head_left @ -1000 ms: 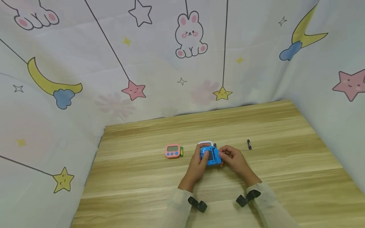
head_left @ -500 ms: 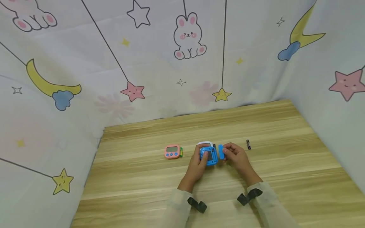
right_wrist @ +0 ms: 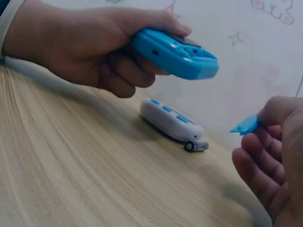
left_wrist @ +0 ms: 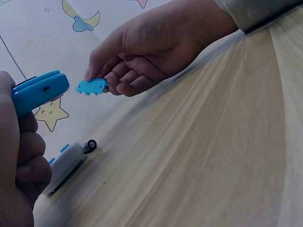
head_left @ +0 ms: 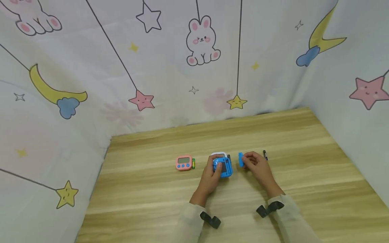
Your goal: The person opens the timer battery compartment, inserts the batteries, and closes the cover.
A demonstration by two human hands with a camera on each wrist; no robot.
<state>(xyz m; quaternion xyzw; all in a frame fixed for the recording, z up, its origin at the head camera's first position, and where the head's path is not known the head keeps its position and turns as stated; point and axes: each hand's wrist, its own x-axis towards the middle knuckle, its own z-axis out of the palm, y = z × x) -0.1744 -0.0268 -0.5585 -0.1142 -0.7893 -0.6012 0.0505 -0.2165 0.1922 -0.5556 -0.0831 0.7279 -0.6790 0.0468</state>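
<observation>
A blue device (head_left: 226,169) with a dark screen is gripped by my left hand (head_left: 210,175), thumb on its face, raised above the table in the right wrist view. Between thumb and fingers my right hand (head_left: 258,168) pinches a small blue cover (head_left: 241,159), apart from the device and to its right. Small tabs show along one edge of the cover (left_wrist: 92,86) in the left wrist view. Below the device (right_wrist: 175,54), a white device (right_wrist: 170,120) with blue buttons lies on the table, a dark battery (right_wrist: 196,146) beside it.
On the wooden table (head_left: 146,189), a pink device (head_left: 183,163) with blue buttons lies at the left, a green battery (head_left: 193,163) at its right side. Another dark battery (head_left: 265,155) lies just beyond my right hand. A patterned cloth (head_left: 170,67) stands behind the table.
The blue cover has come away from the blue device and moved right in my right hand. My left hand has stayed nearly in place, still gripping the device.
</observation>
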